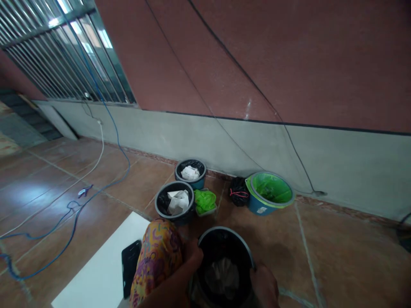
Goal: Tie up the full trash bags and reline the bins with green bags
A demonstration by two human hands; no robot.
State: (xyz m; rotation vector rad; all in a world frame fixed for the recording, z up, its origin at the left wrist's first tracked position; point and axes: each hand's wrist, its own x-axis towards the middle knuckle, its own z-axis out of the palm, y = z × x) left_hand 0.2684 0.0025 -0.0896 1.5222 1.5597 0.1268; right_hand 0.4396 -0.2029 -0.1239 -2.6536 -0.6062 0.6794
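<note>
Between my two hands is a bucket (221,231) lined with a black bag, with crumpled pale paper (223,278) inside. My left hand (193,253) grips its left rim, fingers closed over the edge. At the right side, my right hand (265,284) is closed on the rim near the handle joint. Just beyond stand two more black-lined buckets, a nearer one (157,205) and a farther one (177,173), each with white paper in it. Beside them sits a small container with a bright green bag (205,201).
Against the wall stand a blue bucket (260,207) with a green liner and a tied black bag (239,192). A white board (93,265) lies at left, near a phone (130,265) by my patterned knee (160,252). A blue hose (75,222) and white cable (93,169) cross the tiles.
</note>
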